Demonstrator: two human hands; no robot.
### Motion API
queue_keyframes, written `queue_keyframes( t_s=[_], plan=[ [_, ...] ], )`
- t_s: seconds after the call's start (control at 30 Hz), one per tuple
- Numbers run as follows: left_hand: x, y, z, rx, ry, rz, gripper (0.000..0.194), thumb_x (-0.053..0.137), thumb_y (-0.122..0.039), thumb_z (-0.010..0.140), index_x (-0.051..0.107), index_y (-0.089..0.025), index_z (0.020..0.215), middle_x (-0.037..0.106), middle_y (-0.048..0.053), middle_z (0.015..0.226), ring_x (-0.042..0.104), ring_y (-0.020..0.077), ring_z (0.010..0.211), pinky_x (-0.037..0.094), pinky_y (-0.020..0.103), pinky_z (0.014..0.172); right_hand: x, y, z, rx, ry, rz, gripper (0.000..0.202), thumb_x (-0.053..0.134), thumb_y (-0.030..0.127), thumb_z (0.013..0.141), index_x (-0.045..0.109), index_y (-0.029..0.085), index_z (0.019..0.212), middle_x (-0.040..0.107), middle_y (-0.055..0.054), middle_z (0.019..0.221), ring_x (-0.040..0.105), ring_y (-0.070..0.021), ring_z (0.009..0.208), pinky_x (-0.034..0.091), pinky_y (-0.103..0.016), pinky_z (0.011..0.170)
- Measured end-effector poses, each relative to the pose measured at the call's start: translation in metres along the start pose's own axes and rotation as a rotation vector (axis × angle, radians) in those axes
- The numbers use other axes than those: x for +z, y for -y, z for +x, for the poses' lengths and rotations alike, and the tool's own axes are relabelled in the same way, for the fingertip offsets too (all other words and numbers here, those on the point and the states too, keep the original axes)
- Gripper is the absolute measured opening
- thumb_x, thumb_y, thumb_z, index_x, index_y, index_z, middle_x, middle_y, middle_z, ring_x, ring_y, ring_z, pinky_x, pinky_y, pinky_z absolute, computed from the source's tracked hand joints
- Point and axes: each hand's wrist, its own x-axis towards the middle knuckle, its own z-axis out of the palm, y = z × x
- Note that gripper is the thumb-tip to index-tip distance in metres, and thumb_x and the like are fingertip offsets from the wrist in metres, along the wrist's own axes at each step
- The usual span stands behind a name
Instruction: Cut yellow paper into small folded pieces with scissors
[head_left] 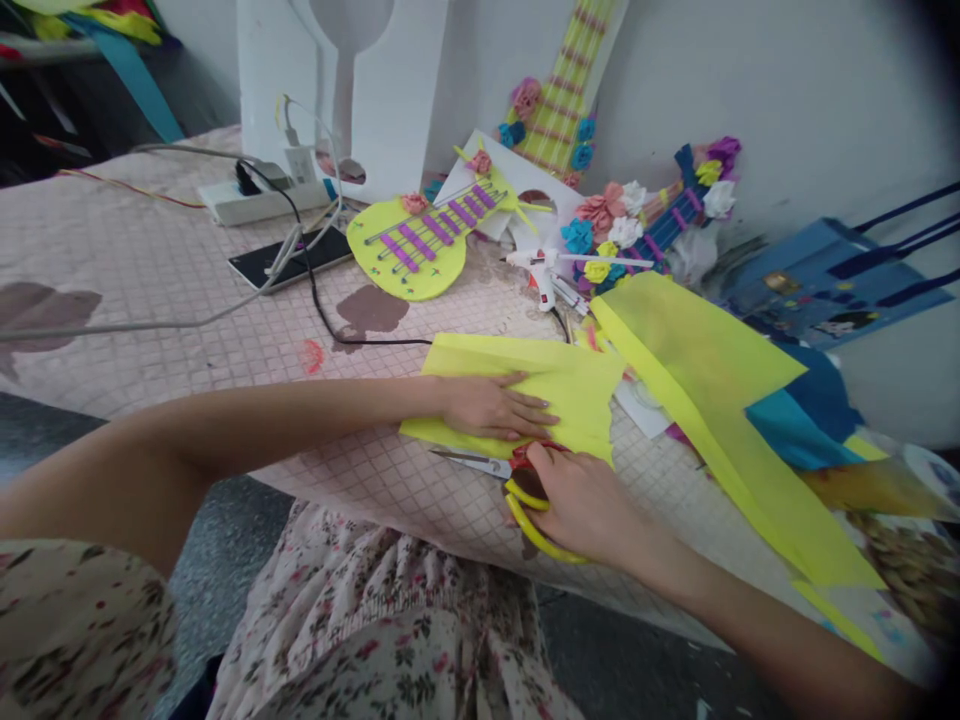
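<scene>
My left hand (491, 405) lies flat with its fingers spread on a yellow sheet (581, 385) near the table's front edge. Scissors (499, 467) with red and yellow handles are in my right hand (574, 495), whose fingers curl round the handle loops. The blades point left, slightly apart, just in front of the sheet's lower edge. A yellow guitar-shaped piece (416, 245) with purple strips lies behind the sheet. To its right is a white glue gun (544, 275).
Larger yellow sheets (705, 400) spread over the right side. A phone (292, 262), power strip (251, 200) and cables occupy the back left. Decorated guitar shapes (660, 225) lean near the wall beside a blue bag (832, 275).
</scene>
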Motion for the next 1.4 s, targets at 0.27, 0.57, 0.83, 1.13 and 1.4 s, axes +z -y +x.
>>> queue_keyframes(
  t_s=[0.27,0.57,0.83,1.13,1.4],
  plan=[
    [-0.003,-0.003,0.000,-0.058,0.021,-0.055,0.047,0.037,-0.030,0.090,0.038,-0.035,0.136,0.032,-0.006,0.146,0.022,0.0148,0.138,-0.011,0.035,0.112,-0.006,0.010,0.009,0.025,0.041,-0.015,0.040,0.050,0.052,0.080,0.051,0.016,0.096,0.068,-0.011,0.083,0.066,-0.0274,0.075,0.038,-0.030,0.059],
    [-0.003,-0.003,0.000,-0.058,-0.015,-0.091,0.045,0.042,-0.026,0.088,0.045,-0.036,0.132,0.039,-0.006,0.143,0.027,0.0154,0.137,-0.006,0.036,0.113,-0.004,0.015,0.011,-0.018,0.027,-0.038,0.037,0.050,0.049,0.080,0.052,0.015,0.095,0.068,-0.011,0.080,0.065,-0.0287,0.071,0.039,-0.031,0.055],
    [-0.001,-0.002,0.001,-0.065,0.034,-0.045,0.046,0.034,-0.029,0.091,0.038,-0.034,0.137,0.032,-0.006,0.147,0.020,0.0134,0.139,-0.011,0.034,0.111,0.002,0.013,0.012,-0.040,0.055,-0.030,0.034,0.054,0.043,0.081,0.051,0.015,0.099,0.068,-0.011,0.082,0.066,-0.0265,0.074,0.038,-0.028,0.057],
    [-0.004,-0.002,0.001,-0.057,0.005,-0.080,0.050,0.028,-0.029,0.093,0.026,-0.026,0.143,0.027,-0.003,0.149,0.016,0.0130,0.140,-0.006,0.032,0.113,-0.006,0.022,0.012,0.016,0.078,0.007,0.036,0.054,0.048,0.079,0.051,0.015,0.094,0.067,-0.012,0.084,0.065,-0.0275,0.077,0.040,-0.030,0.062],
    [0.002,0.003,0.001,-0.025,-0.072,-0.046,0.051,0.034,-0.027,0.091,0.031,-0.022,0.141,0.038,0.003,0.144,0.028,0.0176,0.136,-0.001,0.039,0.114,-0.006,0.030,0.019,0.005,0.064,-0.054,0.033,0.053,0.047,0.079,0.050,0.017,0.093,0.067,-0.011,0.080,0.065,-0.0282,0.075,0.040,-0.030,0.058]
  ],
)
